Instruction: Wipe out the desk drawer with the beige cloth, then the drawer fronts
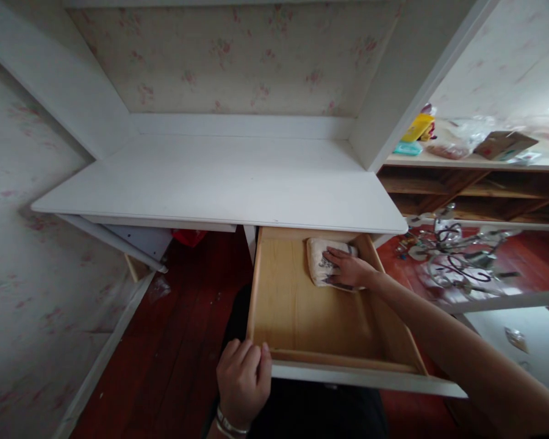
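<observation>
A pulled-out drawer (274, 292) with a bare wooden inside and a white front sticks out from under a white desk (238, 177). In its far right part lies a folded pale cloth (318, 262) with dark print. My right hand (350, 268) rests flat on this cloth, fingers stretched over its top; the underside of the hand is hidden. At the drawer's near left corner, my left hand (246, 375) is closed over the edge of the front panel, its fingers curled. A bracelet (229, 425) circles the left wrist.
A floral-papered wall (22, 274) stands close on the left. To the right, a chandelier (457, 256) with curved arms lies on the red floor, before a wooden shelf unit (476, 161) bearing bags and a box (503, 145). A red bag (188, 236) sits beneath the desk.
</observation>
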### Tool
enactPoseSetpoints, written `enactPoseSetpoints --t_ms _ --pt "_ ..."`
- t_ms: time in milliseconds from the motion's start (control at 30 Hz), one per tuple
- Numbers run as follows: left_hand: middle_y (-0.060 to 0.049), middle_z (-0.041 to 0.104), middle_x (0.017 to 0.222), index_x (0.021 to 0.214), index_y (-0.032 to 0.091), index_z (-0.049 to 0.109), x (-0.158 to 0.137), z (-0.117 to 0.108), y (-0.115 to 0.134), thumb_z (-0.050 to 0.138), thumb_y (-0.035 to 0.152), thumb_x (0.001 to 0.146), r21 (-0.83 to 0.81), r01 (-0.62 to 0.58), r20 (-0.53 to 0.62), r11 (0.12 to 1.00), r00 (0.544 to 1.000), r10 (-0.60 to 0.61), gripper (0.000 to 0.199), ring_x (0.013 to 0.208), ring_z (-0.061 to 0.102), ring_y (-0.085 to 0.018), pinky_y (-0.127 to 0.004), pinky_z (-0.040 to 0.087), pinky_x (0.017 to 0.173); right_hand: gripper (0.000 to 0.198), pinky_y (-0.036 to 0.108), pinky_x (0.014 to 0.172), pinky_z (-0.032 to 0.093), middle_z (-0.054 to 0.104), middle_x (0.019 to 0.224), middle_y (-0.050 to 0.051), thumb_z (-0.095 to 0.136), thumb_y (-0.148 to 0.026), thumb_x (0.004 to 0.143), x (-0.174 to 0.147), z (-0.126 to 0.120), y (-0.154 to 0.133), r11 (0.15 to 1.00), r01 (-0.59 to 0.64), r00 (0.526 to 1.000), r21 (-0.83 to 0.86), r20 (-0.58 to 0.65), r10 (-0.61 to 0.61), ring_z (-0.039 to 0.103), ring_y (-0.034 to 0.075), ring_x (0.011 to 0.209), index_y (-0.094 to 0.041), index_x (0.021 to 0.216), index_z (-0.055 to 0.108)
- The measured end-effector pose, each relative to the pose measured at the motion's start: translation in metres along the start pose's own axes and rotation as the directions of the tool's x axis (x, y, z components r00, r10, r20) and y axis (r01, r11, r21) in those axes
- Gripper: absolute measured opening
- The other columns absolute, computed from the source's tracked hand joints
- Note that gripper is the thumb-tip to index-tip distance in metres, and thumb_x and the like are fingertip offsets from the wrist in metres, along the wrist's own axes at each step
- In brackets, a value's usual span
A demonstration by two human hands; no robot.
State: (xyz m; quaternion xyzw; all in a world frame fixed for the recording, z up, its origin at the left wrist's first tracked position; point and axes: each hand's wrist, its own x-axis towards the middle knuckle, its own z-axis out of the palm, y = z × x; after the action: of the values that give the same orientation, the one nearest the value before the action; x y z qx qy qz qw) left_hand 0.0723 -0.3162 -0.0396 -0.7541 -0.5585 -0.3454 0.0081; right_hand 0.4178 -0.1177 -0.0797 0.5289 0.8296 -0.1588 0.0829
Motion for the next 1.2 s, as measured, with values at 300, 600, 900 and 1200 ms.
enactPoseSetpoints --t_ms 300,600,900,1200 --pt "0.000 0.040 0.054 0.056 0.020 0.040 -0.001 0.001 0.001 0.058 0.010 0.082 -0.022 0.010 -0.012 1.000 1.000 -0.010 0.033 0.057 0.036 -0.015 -0.034 0.030 0.058 0.069 0.044 0.104 0.037 0.046 0.139 0.013 0.071 -0.036 0.069 -0.077 0.007 -0.035 0.986 0.155 0.985 0.060 0.068 -0.159 0.046 0.033 0.122 -0.021 0.134 0.055" --pt "0.000 0.039 0.053 0.056 0.020 0.039 0.001 0.002 -0.001 0.059 0.010 0.081 -0.036 0.000 -0.014 0.999 1.000 0.000 0.034 0.056 0.035 -0.015 -0.034 0.029 0.058 0.066 0.048 0.093 0.045 0.041 0.140 0.008 0.068 -0.027 0.067 -0.103 0.012 -0.070 0.993 0.104 0.989 0.057 0.103 -0.110 0.041 0.036 0.122 -0.031 0.132 0.054" --pt "0.000 0.042 0.053 0.056 0.020 0.040 -0.002 0.003 0.000 0.058 0.010 0.082 -0.013 0.023 -0.020 1.000 1.000 -0.023 0.034 0.057 0.038 -0.015 -0.034 0.030 0.058 0.069 0.048 0.084 0.050 0.040 0.138 0.015 0.070 -0.040 0.072 -0.045 0.013 -0.162 0.977 0.212 0.977 -0.024 0.023 -0.211 0.044 0.036 0.115 -0.023 0.135 0.048" --pt "-0.001 0.043 0.054 0.055 0.019 0.041 -0.001 0.002 0.001 0.055 0.011 0.084 0.005 0.050 0.005 0.999 0.999 -0.050 0.033 0.057 0.039 -0.015 -0.034 0.031 0.059 0.068 0.049 0.082 0.049 0.036 0.141 0.017 0.063 -0.038 0.074 0.015 0.006 -0.183 0.984 0.157 0.987 -0.078 -0.017 -0.159 0.038 0.039 0.121 -0.021 0.137 0.044"
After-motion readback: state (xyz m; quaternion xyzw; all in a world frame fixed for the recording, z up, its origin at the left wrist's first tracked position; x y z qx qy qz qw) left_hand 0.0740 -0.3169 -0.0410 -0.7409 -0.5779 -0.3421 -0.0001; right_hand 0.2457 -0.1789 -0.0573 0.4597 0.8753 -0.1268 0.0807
